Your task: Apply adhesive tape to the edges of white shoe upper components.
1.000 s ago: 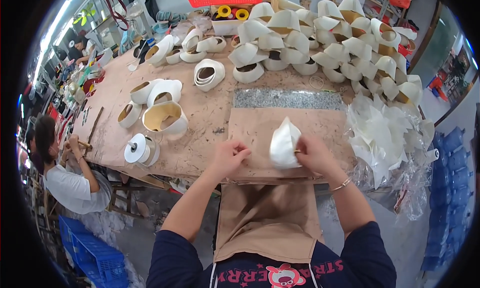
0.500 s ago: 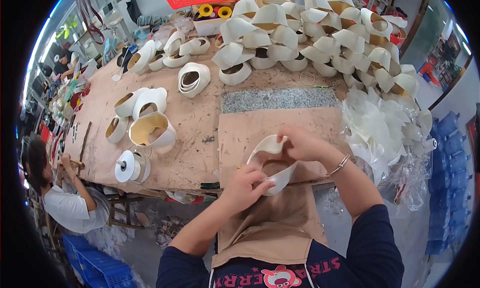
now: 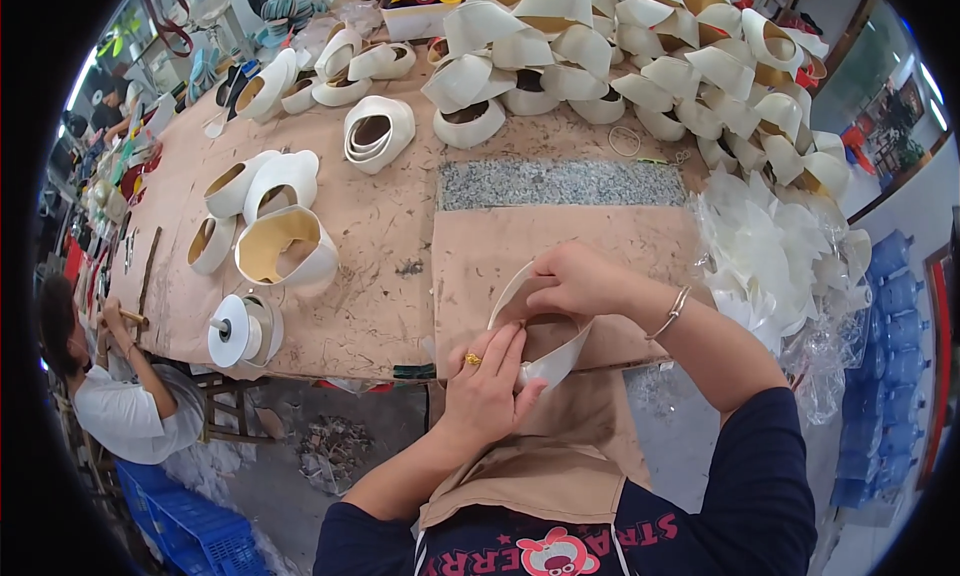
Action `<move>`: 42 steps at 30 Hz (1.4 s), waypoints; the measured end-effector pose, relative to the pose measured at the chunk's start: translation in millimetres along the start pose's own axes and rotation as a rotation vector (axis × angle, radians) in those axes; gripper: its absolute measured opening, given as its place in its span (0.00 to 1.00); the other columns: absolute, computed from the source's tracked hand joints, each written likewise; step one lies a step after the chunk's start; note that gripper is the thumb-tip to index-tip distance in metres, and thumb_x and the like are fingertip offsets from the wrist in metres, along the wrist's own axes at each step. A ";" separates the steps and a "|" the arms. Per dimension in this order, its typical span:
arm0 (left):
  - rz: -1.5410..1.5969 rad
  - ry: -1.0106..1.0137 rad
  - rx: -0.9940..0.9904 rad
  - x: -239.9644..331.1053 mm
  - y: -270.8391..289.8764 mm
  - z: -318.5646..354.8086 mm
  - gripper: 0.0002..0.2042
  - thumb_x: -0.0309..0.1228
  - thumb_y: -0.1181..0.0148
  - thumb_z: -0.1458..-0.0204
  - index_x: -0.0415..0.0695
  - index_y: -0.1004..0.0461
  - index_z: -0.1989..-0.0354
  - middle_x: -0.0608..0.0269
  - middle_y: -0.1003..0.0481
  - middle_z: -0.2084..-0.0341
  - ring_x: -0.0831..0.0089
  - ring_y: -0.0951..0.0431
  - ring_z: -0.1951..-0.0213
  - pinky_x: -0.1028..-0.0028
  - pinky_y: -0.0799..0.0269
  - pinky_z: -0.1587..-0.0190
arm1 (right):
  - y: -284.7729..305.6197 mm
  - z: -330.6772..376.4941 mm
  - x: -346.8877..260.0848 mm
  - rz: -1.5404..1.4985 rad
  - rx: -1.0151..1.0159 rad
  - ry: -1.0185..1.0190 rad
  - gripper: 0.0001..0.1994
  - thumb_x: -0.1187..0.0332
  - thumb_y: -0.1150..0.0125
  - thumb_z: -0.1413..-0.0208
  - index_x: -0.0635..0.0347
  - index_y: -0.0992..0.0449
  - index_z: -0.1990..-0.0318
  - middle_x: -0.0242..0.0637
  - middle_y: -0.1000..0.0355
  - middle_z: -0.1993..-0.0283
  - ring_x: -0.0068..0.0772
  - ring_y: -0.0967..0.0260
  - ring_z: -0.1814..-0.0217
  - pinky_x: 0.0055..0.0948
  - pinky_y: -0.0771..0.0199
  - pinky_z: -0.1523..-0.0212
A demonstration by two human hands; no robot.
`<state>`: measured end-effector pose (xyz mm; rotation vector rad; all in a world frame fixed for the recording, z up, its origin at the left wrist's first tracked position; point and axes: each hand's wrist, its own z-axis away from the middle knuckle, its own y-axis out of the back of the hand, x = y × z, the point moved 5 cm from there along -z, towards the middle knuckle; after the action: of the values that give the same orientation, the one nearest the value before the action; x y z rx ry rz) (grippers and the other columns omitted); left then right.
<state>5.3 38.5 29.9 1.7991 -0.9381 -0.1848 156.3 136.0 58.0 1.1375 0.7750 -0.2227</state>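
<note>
At the near edge of the table, both my hands hold one white shoe upper (image 3: 558,361), a curved loop open in the middle. My right hand (image 3: 575,281) grips its far rim, the thumb and fingers bent over the edge. On its near left side, my left hand (image 3: 487,381) clasps the wall, fingers together along the rim and thumb on the outside. A gold ring sits on a left finger. Parts of the upper are hidden behind my fingers.
Many white uppers (image 3: 540,46) are heaped at the back. A few more (image 3: 285,246) stand to the left, near a white tape roll (image 3: 240,331). White cut pieces (image 3: 765,246) lie in plastic at right. A grey speckled slab (image 3: 560,184) lies ahead; a person (image 3: 130,406) works far left.
My left hand has shifted its fingers up and over the rim, flatter against the upper. My right hand has slid slightly left along the far edge. The view has tilted a little.
</note>
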 end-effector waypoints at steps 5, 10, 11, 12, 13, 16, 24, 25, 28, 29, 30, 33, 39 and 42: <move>0.014 0.048 -0.065 1.1 1.0 -6.6 0.30 0.47 0.43 0.54 0.36 0.32 0.48 0.58 0.34 0.48 0.64 0.32 0.51 0.67 0.43 0.50 | -13.0 -14.5 -0.2 0.319 -0.018 -0.061 0.12 0.64 0.45 0.48 0.64 0.22 0.72 0.49 0.26 0.71 0.51 0.27 0.66 0.42 0.28 0.63; 0.080 0.053 -0.107 -10.6 0.1 -20.3 0.31 0.49 0.42 0.56 0.38 0.32 0.47 0.58 0.33 0.50 0.62 0.32 0.54 0.66 0.40 0.53 | -16.7 -25.8 -5.3 0.413 -0.070 -0.033 0.11 0.64 0.45 0.49 0.62 0.20 0.73 0.49 0.25 0.70 0.51 0.27 0.65 0.42 0.27 0.63; 0.129 0.048 -0.135 -11.0 0.7 -24.8 0.30 0.48 0.42 0.55 0.38 0.31 0.48 0.57 0.33 0.51 0.60 0.32 0.55 0.65 0.38 0.53 | -15.9 -26.4 -7.2 0.435 -0.084 -0.039 0.11 0.64 0.45 0.49 0.62 0.20 0.73 0.49 0.25 0.70 0.51 0.27 0.65 0.42 0.27 0.63; 0.176 0.046 -0.163 -11.9 1.7 -28.1 0.28 0.47 0.42 0.55 0.39 0.30 0.49 0.57 0.33 0.52 0.58 0.31 0.56 0.64 0.37 0.54 | -16.8 -26.5 -9.9 0.456 -0.099 -0.040 0.11 0.65 0.45 0.49 0.63 0.20 0.73 0.49 0.25 0.70 0.51 0.27 0.65 0.42 0.27 0.63; 0.174 0.050 -0.159 -16.8 3.0 -32.0 0.28 0.47 0.42 0.55 0.39 0.30 0.49 0.57 0.33 0.52 0.58 0.31 0.56 0.64 0.37 0.54 | -18.4 -26.2 -10.4 0.460 -0.101 -0.035 0.11 0.65 0.45 0.49 0.63 0.20 0.73 0.49 0.25 0.70 0.51 0.27 0.65 0.42 0.27 0.63; 0.279 0.035 -0.234 -25.3 4.7 -38.1 0.26 0.47 0.45 0.51 0.39 0.30 0.49 0.55 0.33 0.54 0.56 0.31 0.55 0.63 0.36 0.53 | -9.2 -10.0 -2.8 0.261 0.007 -0.122 0.09 0.66 0.41 0.53 0.63 0.21 0.71 0.48 0.25 0.71 0.50 0.27 0.66 0.42 0.27 0.64; 0.466 0.187 -0.402 8.9 -19.9 -30.9 0.12 0.35 0.49 0.45 0.38 0.26 0.62 0.54 0.32 0.59 0.56 0.30 0.56 0.64 0.33 0.53 | 11.7 16.0 28.1 0.008 -0.243 -0.218 0.12 0.67 0.37 0.60 0.61 0.24 0.66 0.49 0.26 0.70 0.46 0.27 0.65 0.38 0.28 0.64; 0.309 0.142 -0.413 9.7 -23.3 -30.7 0.10 0.32 0.47 0.47 0.38 0.26 0.64 0.54 0.32 0.59 0.57 0.30 0.55 0.65 0.33 0.53 | 12.1 15.9 27.5 0.003 -0.233 -0.227 0.12 0.67 0.37 0.60 0.61 0.24 0.66 0.49 0.26 0.70 0.46 0.27 0.65 0.38 0.28 0.64; -0.018 -0.252 -0.052 15.4 -7.9 -29.8 0.11 0.28 0.44 0.51 0.38 0.27 0.60 0.56 0.31 0.59 0.59 0.30 0.55 0.66 0.33 0.54 | 8.9 12.6 17.3 0.372 -0.165 -0.039 0.08 0.71 0.41 0.58 0.59 0.24 0.67 0.46 0.26 0.72 0.44 0.27 0.66 0.40 0.31 0.57; -0.019 -0.254 -0.060 13.4 -12.3 -27.1 0.11 0.28 0.44 0.51 0.38 0.27 0.60 0.56 0.31 0.59 0.59 0.30 0.55 0.66 0.33 0.54 | 4.9 15.5 13.8 0.468 -0.138 0.004 0.07 0.72 0.42 0.58 0.58 0.24 0.68 0.45 0.25 0.72 0.43 0.27 0.67 0.40 0.35 0.54; 0.036 -0.229 -0.072 11.8 -15.5 -24.9 0.13 0.28 0.43 0.53 0.38 0.28 0.58 0.57 0.31 0.58 0.60 0.30 0.54 0.66 0.33 0.53 | 3.1 17.3 9.7 0.565 -0.111 0.049 0.06 0.73 0.44 0.57 0.58 0.24 0.69 0.43 0.25 0.72 0.42 0.27 0.67 0.41 0.38 0.50; 0.146 -0.182 -0.135 8.0 -14.1 -27.3 0.17 0.27 0.42 0.55 0.38 0.29 0.54 0.59 0.32 0.57 0.60 0.31 0.53 0.65 0.33 0.53 | 5.2 14.1 7.2 0.607 -0.197 -0.014 0.06 0.73 0.43 0.57 0.58 0.24 0.70 0.41 0.24 0.72 0.41 0.27 0.67 0.39 0.44 0.47; 0.298 -0.164 -0.313 -1.1 -14.8 -50.7 0.22 0.27 0.43 0.58 0.41 0.30 0.50 0.59 0.33 0.53 0.58 0.33 0.52 0.64 0.34 0.52 | -2.9 9.5 13.5 0.665 -0.219 0.016 0.06 0.69 0.42 0.55 0.58 0.23 0.69 0.41 0.24 0.71 0.43 0.27 0.67 0.39 0.44 0.48; 0.345 -0.163 -0.376 -1.6 -18.3 -58.8 0.23 0.28 0.43 0.59 0.42 0.30 0.49 0.59 0.34 0.51 0.57 0.33 0.52 0.64 0.34 0.51 | 2.3 8.6 23.4 0.514 -0.209 -0.053 0.10 0.67 0.37 0.57 0.59 0.24 0.67 0.42 0.24 0.70 0.44 0.27 0.66 0.39 0.37 0.53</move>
<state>44.6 85.1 39.7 1.2718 -1.2251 -0.2713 178.3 134.5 46.0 1.0882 0.4265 0.2535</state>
